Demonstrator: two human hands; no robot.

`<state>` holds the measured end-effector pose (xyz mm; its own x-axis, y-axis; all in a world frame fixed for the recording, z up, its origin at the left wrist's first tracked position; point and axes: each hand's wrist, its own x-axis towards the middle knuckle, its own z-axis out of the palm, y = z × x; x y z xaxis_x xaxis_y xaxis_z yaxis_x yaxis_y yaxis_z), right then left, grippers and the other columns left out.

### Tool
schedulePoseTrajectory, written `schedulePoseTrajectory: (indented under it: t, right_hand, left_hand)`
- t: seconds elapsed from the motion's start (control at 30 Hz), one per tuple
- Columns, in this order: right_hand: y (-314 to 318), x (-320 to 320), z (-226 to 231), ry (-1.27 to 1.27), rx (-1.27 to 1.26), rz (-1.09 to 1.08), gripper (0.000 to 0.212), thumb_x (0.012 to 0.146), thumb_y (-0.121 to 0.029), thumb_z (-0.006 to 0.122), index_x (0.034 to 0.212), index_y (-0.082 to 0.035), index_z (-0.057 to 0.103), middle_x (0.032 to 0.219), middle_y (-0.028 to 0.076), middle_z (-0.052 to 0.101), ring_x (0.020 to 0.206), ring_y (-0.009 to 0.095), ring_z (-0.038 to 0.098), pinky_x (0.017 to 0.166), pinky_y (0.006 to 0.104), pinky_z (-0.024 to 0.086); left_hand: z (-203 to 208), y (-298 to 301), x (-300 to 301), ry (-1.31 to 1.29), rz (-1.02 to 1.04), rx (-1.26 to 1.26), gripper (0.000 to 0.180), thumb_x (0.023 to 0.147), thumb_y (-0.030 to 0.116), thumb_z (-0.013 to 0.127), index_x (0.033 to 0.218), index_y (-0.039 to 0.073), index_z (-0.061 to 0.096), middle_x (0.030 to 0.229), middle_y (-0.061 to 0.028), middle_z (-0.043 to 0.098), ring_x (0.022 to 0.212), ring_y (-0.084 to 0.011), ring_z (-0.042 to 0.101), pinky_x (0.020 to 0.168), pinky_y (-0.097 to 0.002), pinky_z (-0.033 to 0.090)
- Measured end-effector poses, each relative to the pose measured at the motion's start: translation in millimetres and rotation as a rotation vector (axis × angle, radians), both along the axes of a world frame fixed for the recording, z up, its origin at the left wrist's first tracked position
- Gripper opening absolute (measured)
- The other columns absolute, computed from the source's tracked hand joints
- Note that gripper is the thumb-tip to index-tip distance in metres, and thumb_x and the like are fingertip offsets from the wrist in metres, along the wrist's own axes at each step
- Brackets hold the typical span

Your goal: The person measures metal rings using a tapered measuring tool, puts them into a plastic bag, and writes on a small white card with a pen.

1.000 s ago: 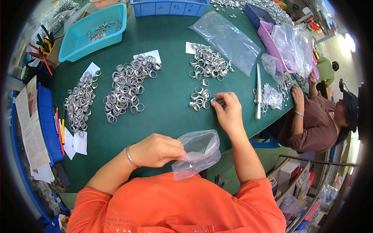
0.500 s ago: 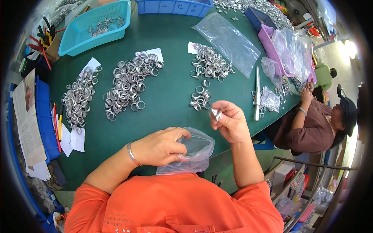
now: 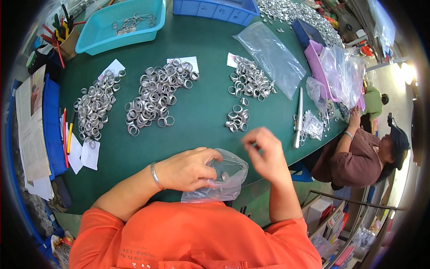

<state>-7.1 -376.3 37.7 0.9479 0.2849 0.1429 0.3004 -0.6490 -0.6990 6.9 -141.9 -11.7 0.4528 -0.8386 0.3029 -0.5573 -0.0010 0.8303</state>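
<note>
So far, a ring (image 3: pixel 224 176) shows inside the bag (image 3: pixel 237 169) your left hand (image 3: pixel 189 170) pinches — your right hand's (image 3: pixel 267 152) blurred grip I can't tell — while piles (image 3: pixel 154 96) lie loose on the surface (image 3: pixel 197 125).

"What does the wearer have on?"
"A bright orange shirt (image 3: pixel 192 233), filling six o'clock, with short sleeves (image 3: pixel 96 231) ending at eight and five."
"Any markings?"
"Small, dark, patchy print (image 3: pixel 138 257) at seven o'clock, and stitched seams (image 3: pixel 224 263) near six."
"Jewellery?"
"One slim, silver-coloured bangle (image 3: pixel 156 175) at eight o'clock, around the left wrist (image 3: pixel 163 173)."
</note>
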Motion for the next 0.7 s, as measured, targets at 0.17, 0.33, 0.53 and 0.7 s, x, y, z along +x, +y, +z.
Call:
schedulePoseTrajectory:
  t: [0.17, 0.33, 0.53, 0.7]
  right_hand:
    - [15, 22, -50, -0.051, 0.067, -0.405, 0.016, 0.078, 0.0, 0.066, 0.092, 0.002, 0.058, 0.074, 0.009, 0.057, 0.06, 0.013, 0.052, 0.055, 0.0252, 0.045]
    - [9, 22, -58, -0.121, -0.079, -0.366, 0.019, 0.078, -0.006, 0.064, 0.096, -0.006, 0.06, 0.078, 0.012, 0.059, 0.064, 0.03, 0.058, 0.058, 0.0372, 0.048]
    - [9, 18, -60, -0.174, -0.235, -0.33, 0.016, 0.078, -0.008, 0.063, 0.095, -0.01, 0.061, 0.078, 0.01, 0.06, 0.065, 0.033, 0.059, 0.057, 0.0393, 0.049]
    - [0, 17, -63, -0.064, 0.045, -0.423, 0.011, 0.077, -0.002, 0.062, 0.089, -0.003, 0.061, 0.071, 0.009, 0.06, 0.057, 0.018, 0.058, 0.054, 0.0287, 0.047]
  left_hand:
    - [-6, 0, 2, 0.01, -0.013, -0.013, 0.012, 0.073, 0.018, 0.07, 0.075, 0.008, 0.063, 0.109, -0.0151, 0.055, 0.091, -0.0303, 0.054, 0.081, -0.0366, 0.045]
    - [-10, -2, 4, 0.021, -0.002, -0.061, 0.012, 0.073, 0.017, 0.071, 0.076, 0.008, 0.063, 0.108, -0.0144, 0.055, 0.088, -0.0289, 0.054, 0.079, -0.036, 0.045]
    - [-12, -2, 6, 0.02, 0.012, -0.096, 0.012, 0.072, 0.016, 0.071, 0.076, 0.007, 0.063, 0.108, -0.0139, 0.056, 0.087, -0.0284, 0.054, 0.077, -0.0358, 0.045]
    - [-12, -1, 6, 0.011, 0.024, -0.104, 0.012, 0.072, 0.017, 0.071, 0.077, 0.008, 0.064, 0.108, -0.0139, 0.056, 0.087, -0.0281, 0.054, 0.077, -0.0358, 0.046]
